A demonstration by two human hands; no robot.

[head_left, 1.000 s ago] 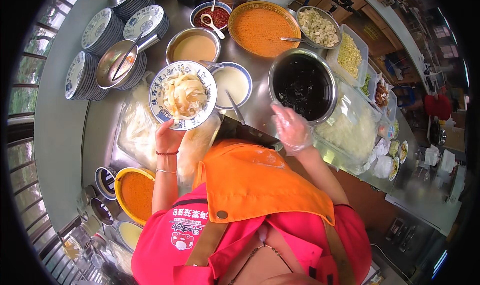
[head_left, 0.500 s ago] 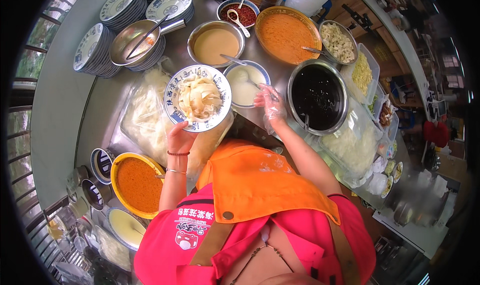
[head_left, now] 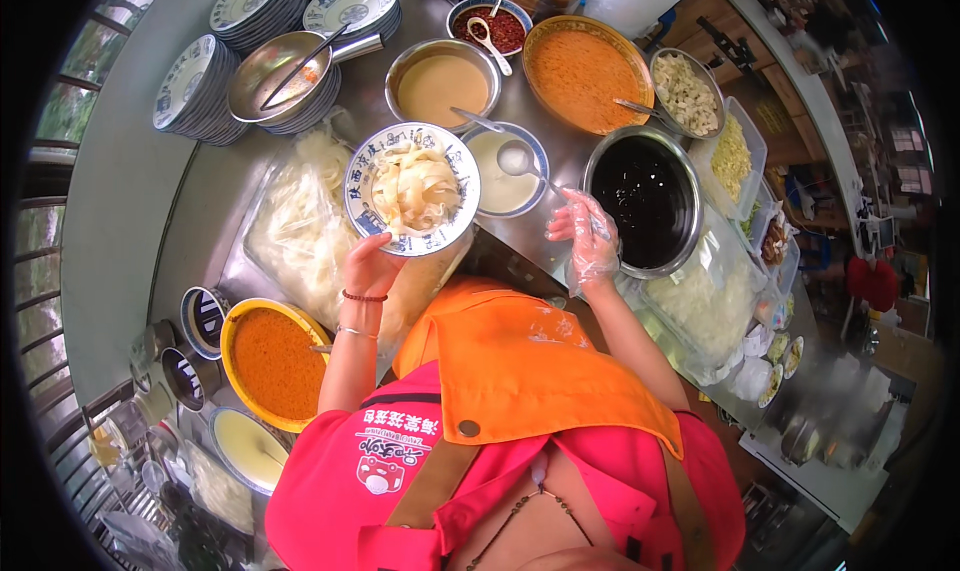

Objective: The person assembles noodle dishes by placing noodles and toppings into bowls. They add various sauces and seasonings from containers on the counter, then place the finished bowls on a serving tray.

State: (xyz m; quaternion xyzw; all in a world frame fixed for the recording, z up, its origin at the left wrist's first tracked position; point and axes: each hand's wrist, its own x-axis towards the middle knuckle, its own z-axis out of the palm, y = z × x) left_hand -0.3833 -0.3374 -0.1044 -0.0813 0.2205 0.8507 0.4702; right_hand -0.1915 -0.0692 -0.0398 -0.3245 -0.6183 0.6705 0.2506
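My left hand (head_left: 372, 263) grips the near rim of a blue-and-white patterned plate (head_left: 462, 211), thumb over the edge. Wide, pale flat noodles (head_left: 415, 186) are heaped in its middle. In a clear plastic glove, my right hand (head_left: 585, 233) is closed on the handle end of a metal spoon (head_left: 515, 158). The spoon's head is over a blue-rimmed bowl of whitish liquid (head_left: 490, 186), just right of the plate. Close to the gloved hand, on its right, stands a metal bowl of dark liquid (head_left: 645, 201).
Bagged pale noodles (head_left: 305, 216) lie left of the plate. Behind are bowls of tan sauce (head_left: 440, 89), orange sauce (head_left: 585, 76) and chili flakes (head_left: 495, 31). Stacked plates (head_left: 190, 86) and a metal pan (head_left: 285, 76) stand far left. A yellow-rimmed bowl (head_left: 275, 361) sits near left.
My right hand has drawn back toward me and to the right, and the spoon's head now shows raised over the whitish liquid. The noodle plate is slightly further right in view.
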